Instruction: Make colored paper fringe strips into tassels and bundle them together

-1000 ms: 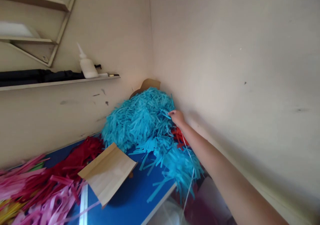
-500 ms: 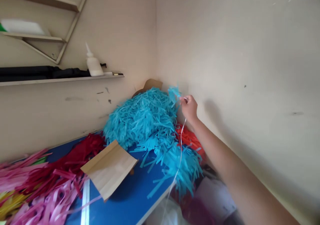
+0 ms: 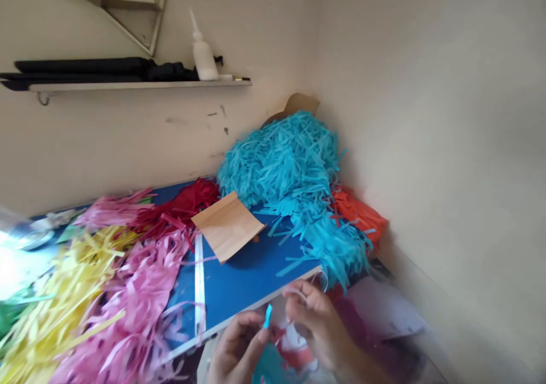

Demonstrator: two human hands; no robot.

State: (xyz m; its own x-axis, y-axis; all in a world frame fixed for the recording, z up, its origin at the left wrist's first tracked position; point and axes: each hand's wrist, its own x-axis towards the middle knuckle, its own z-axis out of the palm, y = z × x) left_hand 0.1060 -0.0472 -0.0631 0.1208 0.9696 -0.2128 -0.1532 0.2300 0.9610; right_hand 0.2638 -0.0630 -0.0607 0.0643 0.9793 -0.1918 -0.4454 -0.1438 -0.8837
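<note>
Both hands are low in the head view, in front of the blue table's near edge. My left hand pinches a small turquoise paper strip between thumb and fingers. Close beside it, my right hand is curled and holds a thin white string that loops up near the table edge. A big heap of turquoise fringe paper lies in the corner of the table, spilling over the edge, well beyond both hands.
Red, pink and yellow fringe piles cover the table's left half. A folded brown paper lies mid-table, orange fringe by the right wall. A shelf carries a white glue bottle and black items.
My right hand has drawn back from the turquoise heap to the table's near edge, bringing the string. My left hand has come into view holding a turquoise strip. The camera has swung left and down.
</note>
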